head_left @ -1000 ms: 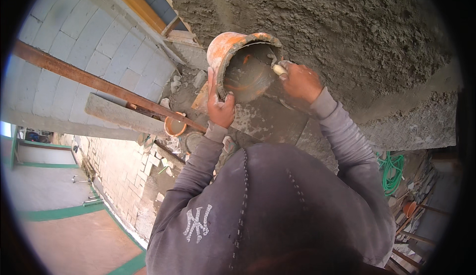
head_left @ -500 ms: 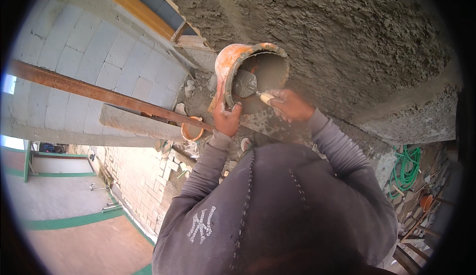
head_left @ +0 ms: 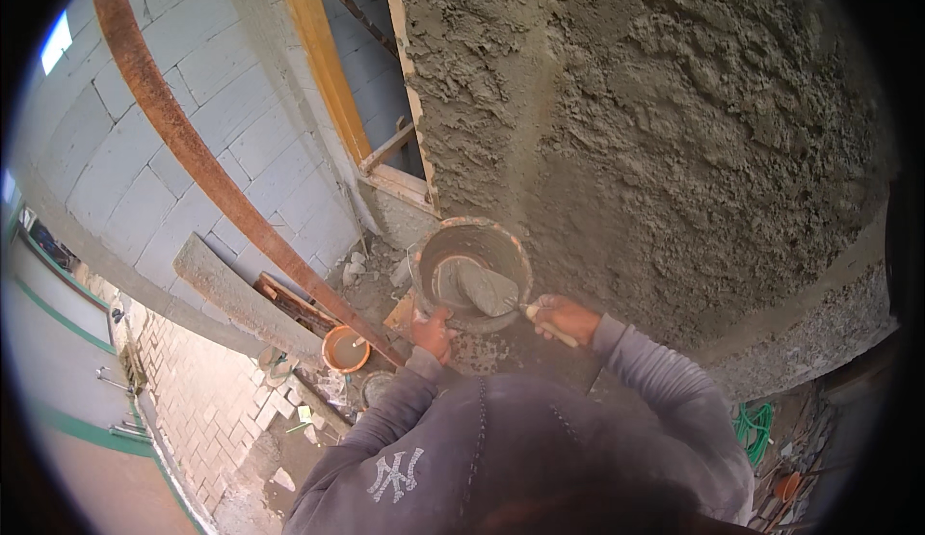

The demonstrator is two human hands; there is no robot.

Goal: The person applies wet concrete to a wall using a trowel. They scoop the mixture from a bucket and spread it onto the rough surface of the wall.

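Observation:
A round mortar-smeared orange bucket (head_left: 523, 257) is in front of me, its mouth facing up toward me. My left hand (head_left: 434, 334) grips the near left side of its rim. In my right hand (head_left: 568, 320), closed around the pale handle, is a trowel (head_left: 488, 290). The trowel's blade, coated in grey mortar, reaches over the near right rim into the bucket. Some grey mortar shows inside, though the blade hides part of it.
A wall of rough wet plaster (head_left: 674, 130) rises ahead and right. Leftward, a long rusty metal beam (head_left: 207, 173) slants down near a grey plank (head_left: 246, 294). A small orange bucket (head_left: 347, 349) stands by my left arm. A green hose (head_left: 754, 431) lies at right.
My view has tilted up, showing more plaster wall. The bucket has gone from tipped sideways to more upright. The trowel blade now lies nearer the rim; both hands keep their holds.

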